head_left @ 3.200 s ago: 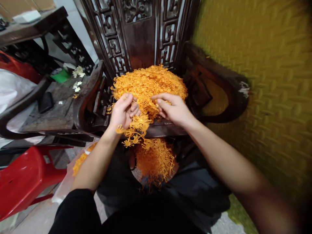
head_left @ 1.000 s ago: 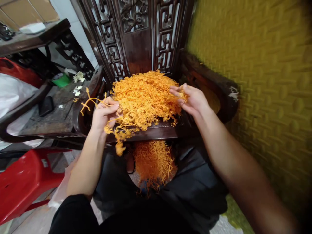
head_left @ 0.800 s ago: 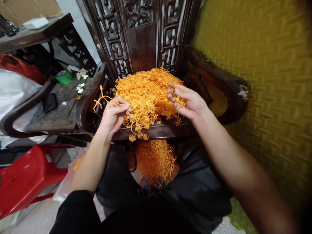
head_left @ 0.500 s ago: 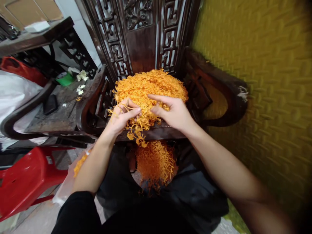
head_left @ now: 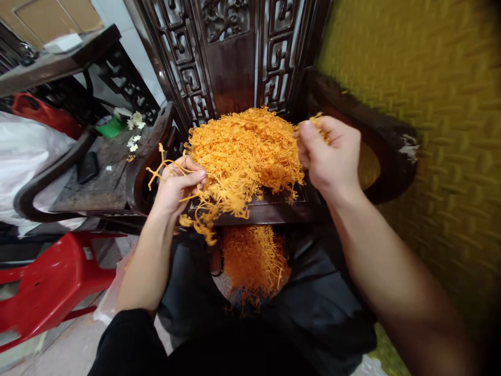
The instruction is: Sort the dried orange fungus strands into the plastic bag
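Note:
A big heap of orange plastic sprigs (head_left: pixel 242 141), thin branching strands with small curled ends, covers the seat of a dark carved wooden chair (head_left: pixel 235 68). At the heap's front left, my left hand (head_left: pixel 176 183) is closed on a tangled bunch of sprigs (head_left: pixel 227 196); bare orange stems stick out behind the fingers, and the rest trails over the seat's front edge. My right hand (head_left: pixel 332 151) is raised at the heap's right side, fingers curled tight round a small orange sprig piece (head_left: pixel 319 122). How much the right fist contains is hidden.
Below the seat, between my knees, lies a second mass of orange strands (head_left: pixel 254 261). The chair's curved armrest (head_left: pixel 391 141) and a yellow textured sheet (head_left: pixel 410 78) stand on the right. To the left are another wooden chair (head_left: pixel 109 183), a phone-like black object (head_left: pixel 88 167) and a red plastic stool (head_left: pixel 58 277).
My right hand has moved right and up, away from my left hand, and its fingers have closed. My left hand has shifted left with its bunch, spreading strands across the seat front.

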### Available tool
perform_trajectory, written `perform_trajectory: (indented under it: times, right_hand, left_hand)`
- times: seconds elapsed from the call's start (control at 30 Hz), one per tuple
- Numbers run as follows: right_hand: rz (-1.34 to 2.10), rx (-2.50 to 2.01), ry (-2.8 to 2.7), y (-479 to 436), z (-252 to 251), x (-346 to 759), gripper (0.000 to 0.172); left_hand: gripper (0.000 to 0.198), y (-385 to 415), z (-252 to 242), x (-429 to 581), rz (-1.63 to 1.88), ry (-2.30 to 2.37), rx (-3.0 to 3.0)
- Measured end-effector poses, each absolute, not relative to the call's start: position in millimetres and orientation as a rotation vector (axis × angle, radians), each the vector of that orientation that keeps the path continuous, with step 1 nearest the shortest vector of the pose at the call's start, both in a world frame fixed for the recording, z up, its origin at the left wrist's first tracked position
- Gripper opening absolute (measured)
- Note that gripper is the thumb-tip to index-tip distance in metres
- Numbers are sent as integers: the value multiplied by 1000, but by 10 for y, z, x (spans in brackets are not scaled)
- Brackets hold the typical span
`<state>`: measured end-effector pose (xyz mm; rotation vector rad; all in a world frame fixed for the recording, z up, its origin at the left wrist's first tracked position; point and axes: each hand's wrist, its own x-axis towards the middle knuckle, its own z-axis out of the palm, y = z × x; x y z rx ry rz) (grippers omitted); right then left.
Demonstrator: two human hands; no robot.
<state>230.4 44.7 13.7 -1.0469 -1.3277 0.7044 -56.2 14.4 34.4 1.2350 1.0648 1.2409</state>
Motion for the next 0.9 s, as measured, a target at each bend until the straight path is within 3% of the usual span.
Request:
perform_trajectory:
  times: [0.17, 0.57, 0.9]
  right_hand:
    - [1084, -1020, -1190, 478, 82, 2303, 33]
    - [1521, -926, -918, 419, 65, 2062, 24]
    - [1588, -749, -1058, 353, 49, 2013, 46]
  left_hand:
    - [26, 132, 308, -555, 1197, 1021, 1222]
    - [23, 220, 289, -528, 1192, 991, 1125]
    - [23, 198, 310, -506, 1166, 1031, 1089]
